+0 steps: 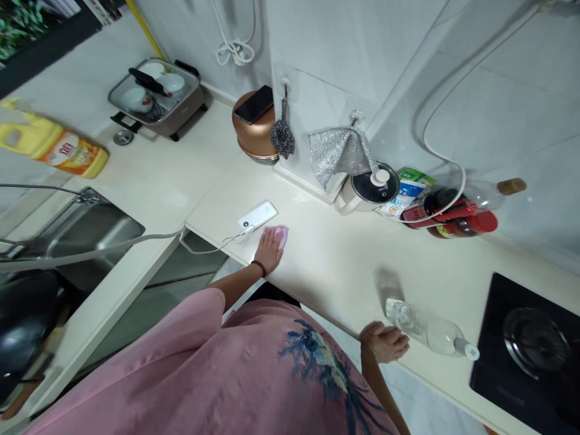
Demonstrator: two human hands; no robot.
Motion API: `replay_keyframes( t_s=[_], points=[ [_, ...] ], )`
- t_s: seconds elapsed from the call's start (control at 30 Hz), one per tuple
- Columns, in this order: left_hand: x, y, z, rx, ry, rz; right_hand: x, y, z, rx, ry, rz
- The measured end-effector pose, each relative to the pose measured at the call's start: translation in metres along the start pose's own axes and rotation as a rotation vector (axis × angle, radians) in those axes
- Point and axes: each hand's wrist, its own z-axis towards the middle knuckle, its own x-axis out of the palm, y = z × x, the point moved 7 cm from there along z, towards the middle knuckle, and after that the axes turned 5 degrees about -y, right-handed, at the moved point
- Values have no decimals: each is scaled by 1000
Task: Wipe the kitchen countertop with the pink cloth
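My left hand (269, 250) presses a small pink cloth (282, 235) onto the white countertop (335, 260), its fingers over the cloth and a dark beaded bracelet at the wrist. Just beyond it lies a white power bank (258, 216) with a white cable plugged into its near end. My right hand (384, 342) rests on the counter's front edge, fingers loosely extended and holding nothing. Close to those fingers stands a clear plastic bottle (428, 326) with a white cap; whether they touch it I cannot tell.
A black cooktop (525, 344) lies at the right. Along the wall are a lidded pot (371, 187), sauce bottles (462, 223) and a copper-coloured pot (256, 130) bearing a black phone (254, 105). Leftward are an electric pan (158, 96) holding bowls, a yellow jug (54, 145) and a sink (109, 223).
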Motion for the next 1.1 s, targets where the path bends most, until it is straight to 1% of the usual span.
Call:
replay_keyframes(
  t_s=[0.1, 0.17, 0.2, 0.23, 0.27, 0.3, 0.33, 0.37, 0.4, 0.47, 0.53, 0.6, 0.63, 0.67, 0.7, 0.73, 0.77, 0.8, 0.83, 0.87, 0.9, 0.93, 0.97, 1.0, 1.07, 1.1],
  points=[
    [-10, 47, -34, -92, -4, 42, 6, -10, -5, 8, -2, 7],
    [-17, 74, -46, -153, -8, 65, 10, -17, -8, 12, 1, 13],
    [-19, 84, -49, -181, -11, 76, 13, -20, -10, 16, 5, 15],
    [-20, 90, -52, -206, -16, 86, 15, -23, -11, 20, 11, 15],
    [-20, 92, -54, -221, -19, 96, 17, -26, -13, 22, 18, 13],
    [-18, 90, -55, -219, -18, 105, 18, -28, -14, 25, 25, 10],
    [-15, 82, -55, -201, -11, 112, 19, -30, -15, 26, 31, 8],
    [-11, 70, -56, -164, 4, 118, 20, -31, -16, 29, 36, 6],
    [-5, 53, -56, -110, 25, 121, 21, -32, -17, 35, 40, 7],
    [9, 7, -58, 55, 80, 107, 22, -33, -18, 47, 45, 14],
    [25, -53, -63, 293, 135, 48, 22, -32, -18, 50, 43, 20],
    [38, -117, -71, 567, 180, -52, 21, -29, -16, 48, 27, 18],
    [44, -146, -75, 686, 195, -102, 19, -27, -14, 47, 18, 15],
    [50, -172, -78, 777, 204, -143, 17, -25, -13, 47, 10, 12],
    [56, -194, -79, 836, 207, -170, 16, -23, -11, 46, 6, 10],
    [63, -211, -76, 862, 207, -182, 14, -20, -10, 44, 7, 7],
    [69, -224, -71, 861, 206, -183, 12, -18, -9, 42, 12, 4],
    [74, -232, -63, 843, 206, -180, 11, -17, -8, 41, 19, 1],
    [78, -236, -51, 814, 208, -175, 10, -16, -7, 42, 28, -2],
    [80, -235, -36, 775, 211, -171, 10, -16, -7, 45, 37, -5],
    [79, -229, -18, 721, 211, -167, 10, -16, -8, 48, 46, -6],
    [76, -218, 4, 649, 207, -161, 11, -18, -9, 51, 52, -8],
    [70, -203, 28, 562, 198, -150, 12, -19, -10, 54, 58, -8],
    [62, -183, 53, 454, 179, -136, 13, -21, -12, 58, 60, -8],
    [42, -138, 100, 223, 122, -97, 15, -24, -15, 77, 63, -10],
    [31, -116, 119, 123, 90, -82, 16, -26, -17, 89, 64, -11]
  ],
)
